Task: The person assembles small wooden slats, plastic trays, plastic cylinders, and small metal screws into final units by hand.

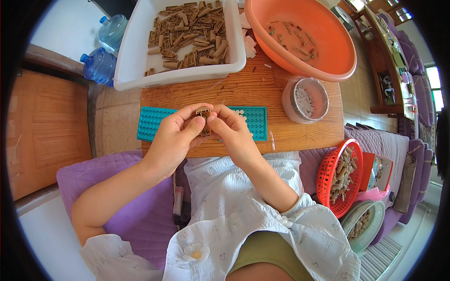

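Between my two hands is a small brown plastic casing (203, 114), its open, ribbed side facing up. My left hand (172, 135) grips it from the left, thumb pressed on its edge. From the other side my right hand (236, 136) pinches it, with thumb and fingertips close to the left thumb. Whether a smaller part sits inside the casing I cannot make out. Below the hands lies a teal dimpled tray (151, 123), partly covered by them. Several small white round pieces (241, 113) rest on its right half.
On the wooden table (304, 140) stand a white bin (180, 77) of brown casings, an orange basin (335, 72) with small parts, and a round tub (291, 112) of white pieces. A red basket (324, 175) and a pale basin (375, 227) sit to the right. Blue water bottles (100, 65) stand left.
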The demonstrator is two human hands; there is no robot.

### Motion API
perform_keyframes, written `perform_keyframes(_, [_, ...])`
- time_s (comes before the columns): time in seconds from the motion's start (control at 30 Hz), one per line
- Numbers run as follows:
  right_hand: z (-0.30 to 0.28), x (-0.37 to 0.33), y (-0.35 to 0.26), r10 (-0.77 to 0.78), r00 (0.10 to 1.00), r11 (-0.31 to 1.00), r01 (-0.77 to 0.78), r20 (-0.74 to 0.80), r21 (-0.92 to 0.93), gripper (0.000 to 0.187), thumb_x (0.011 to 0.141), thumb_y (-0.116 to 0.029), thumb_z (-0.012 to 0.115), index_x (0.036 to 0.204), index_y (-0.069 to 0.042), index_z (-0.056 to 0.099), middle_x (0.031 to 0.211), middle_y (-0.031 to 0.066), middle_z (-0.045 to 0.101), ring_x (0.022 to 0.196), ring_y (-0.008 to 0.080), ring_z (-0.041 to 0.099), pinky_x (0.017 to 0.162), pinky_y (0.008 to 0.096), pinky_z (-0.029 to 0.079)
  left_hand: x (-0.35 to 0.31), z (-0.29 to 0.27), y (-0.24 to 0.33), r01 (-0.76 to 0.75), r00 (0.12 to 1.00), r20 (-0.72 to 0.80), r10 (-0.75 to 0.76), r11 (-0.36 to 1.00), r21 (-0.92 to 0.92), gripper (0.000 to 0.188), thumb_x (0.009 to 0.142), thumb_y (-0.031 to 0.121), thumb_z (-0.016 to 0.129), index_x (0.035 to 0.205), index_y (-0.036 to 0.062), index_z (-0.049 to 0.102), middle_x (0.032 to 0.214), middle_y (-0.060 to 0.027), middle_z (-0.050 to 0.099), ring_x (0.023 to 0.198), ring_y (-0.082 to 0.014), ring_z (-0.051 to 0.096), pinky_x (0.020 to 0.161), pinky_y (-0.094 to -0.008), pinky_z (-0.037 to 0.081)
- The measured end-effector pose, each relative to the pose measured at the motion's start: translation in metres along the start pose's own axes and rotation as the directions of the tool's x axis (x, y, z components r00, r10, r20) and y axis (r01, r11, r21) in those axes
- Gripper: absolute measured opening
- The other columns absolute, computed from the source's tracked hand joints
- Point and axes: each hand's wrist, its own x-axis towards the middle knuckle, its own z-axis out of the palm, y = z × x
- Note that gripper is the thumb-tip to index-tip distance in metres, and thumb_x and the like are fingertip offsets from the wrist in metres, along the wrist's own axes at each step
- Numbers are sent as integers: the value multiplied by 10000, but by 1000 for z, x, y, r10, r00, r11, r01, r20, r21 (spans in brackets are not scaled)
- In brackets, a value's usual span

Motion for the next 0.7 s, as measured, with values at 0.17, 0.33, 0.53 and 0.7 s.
perform_keyframes(0.17, [1, -3, 1, -15, 1000, 998, 15, 10, 62, 208, 845, -108, 491, 1020, 4, 504, 899, -1, 539, 803, 56, 492, 734, 208, 407, 0, 1, 1, 22, 999, -30, -20, 998, 59, 273, 901, 139, 423, 1150, 33, 458, 1045, -19, 540, 959, -89, 507, 810, -251, 439])
perform_keyframes(0.33, [-21, 0, -3, -13, 997, 1000, 14, 77, -14, 191, 845, -128, 498, 1005, -24, 515, 891, 4, 537, 792, 64, 500, 723, 203, 405, 2, -3, 2, -13, 998, 63, 5, 993, 116, 276, 903, 154, 416, 1157, 51, 445, 1048, -38, 538, 955, -115, 518, 809, -278, 453])
perform_keyframes(0.53, [-102, 3, 9, -306, 926, 747, 88, -223, -659, 154, 810, -76, 532, 948, -15, 560, 853, 50, 580, 722, 118, 542, 646, 249, 437, 1, -3, -1, -25, 992, 124, 8, 990, 139, 262, 887, 99, 443, 1140, 33, 444, 1014, -74, 554, 900, -118, 543, 781, -246, 445])
perform_keyframes(0.7, [-111, 3, 21, -422, 902, 203, 0, -88, -979, 153, 772, -80, 565, 922, -54, 584, 806, 103, 554, 693, 249, 565, 611, 313, 451, 3, -9, -6, -76, 985, 173, 29, 959, 273, 241, 881, 67, 438, 1116, 16, 460, 968, -77, 566, 869, -108, 541, 753, -237, 440])
